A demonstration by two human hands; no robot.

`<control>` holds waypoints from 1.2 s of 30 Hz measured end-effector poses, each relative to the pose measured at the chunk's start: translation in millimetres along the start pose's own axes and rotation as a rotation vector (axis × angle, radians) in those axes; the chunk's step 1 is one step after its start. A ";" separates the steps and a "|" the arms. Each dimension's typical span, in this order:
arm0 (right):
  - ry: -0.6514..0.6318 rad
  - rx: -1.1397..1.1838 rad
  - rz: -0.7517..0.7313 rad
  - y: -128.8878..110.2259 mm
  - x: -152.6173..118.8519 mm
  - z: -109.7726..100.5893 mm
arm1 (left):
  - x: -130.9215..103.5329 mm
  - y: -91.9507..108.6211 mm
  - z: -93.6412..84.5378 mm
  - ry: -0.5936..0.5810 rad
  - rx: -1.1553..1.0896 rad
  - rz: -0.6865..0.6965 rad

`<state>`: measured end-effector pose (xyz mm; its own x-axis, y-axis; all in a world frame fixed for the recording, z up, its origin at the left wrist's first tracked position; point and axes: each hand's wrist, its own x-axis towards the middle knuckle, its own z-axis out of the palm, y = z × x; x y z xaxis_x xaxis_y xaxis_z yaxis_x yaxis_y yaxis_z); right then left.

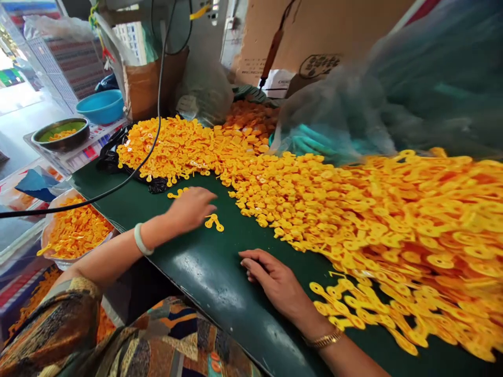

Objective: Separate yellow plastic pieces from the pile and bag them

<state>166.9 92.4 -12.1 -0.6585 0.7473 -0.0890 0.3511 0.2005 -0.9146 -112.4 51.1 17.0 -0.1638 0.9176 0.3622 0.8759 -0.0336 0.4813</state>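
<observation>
My left hand, with a pale bangle on its wrist, is over the dark green tabletop. Its fingers point right and look slightly apart, with nothing visible in them. Just beside its fingers lies a small yellow plastic piece with ringed ends; more such pieces show behind the hand. My right hand, wearing a gold-coloured watch or bracelet, rests low over the table near the front of the big yellow heap. Thumb and forefinger are close together and the other fingers curl under, so anything inside them is hidden.
Loose yellow pieces spread to the right of my right hand. A black cable hangs across the left side. Clear plastic bags stand behind the heap. At left are a blue basin, a metal bowl and a filled sack.
</observation>
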 end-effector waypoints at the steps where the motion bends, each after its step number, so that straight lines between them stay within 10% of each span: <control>1: -0.026 0.000 -0.007 -0.7 0.6 0.0 | 0.0 -5.9 -3.9 -0.010 0.078 0.000; 8: -0.021 0.000 -0.006 -4.5 -0.3 1.6 | -22.0 -36.3 -5.3 -0.166 0.360 -0.035; 21: -0.012 0.130 0.022 -5.7 -2.3 2.8 | -29.4 -23.0 14.3 -0.049 -0.248 -0.075; 30: 0.128 0.199 -0.064 -9.5 -1.1 -0.6 | -31.5 13.8 17.0 0.040 -0.547 0.017; 36: 0.146 0.288 -0.247 -21.2 -7.1 -10.0 | -33.0 64.9 22.8 -0.312 -1.015 -0.036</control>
<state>170.7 89.2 11.9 -0.5912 0.7849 0.1855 -0.0209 0.2150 -0.9764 -39.8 27.6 18.1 0.0681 0.9807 0.1832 0.0607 -0.1874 0.9804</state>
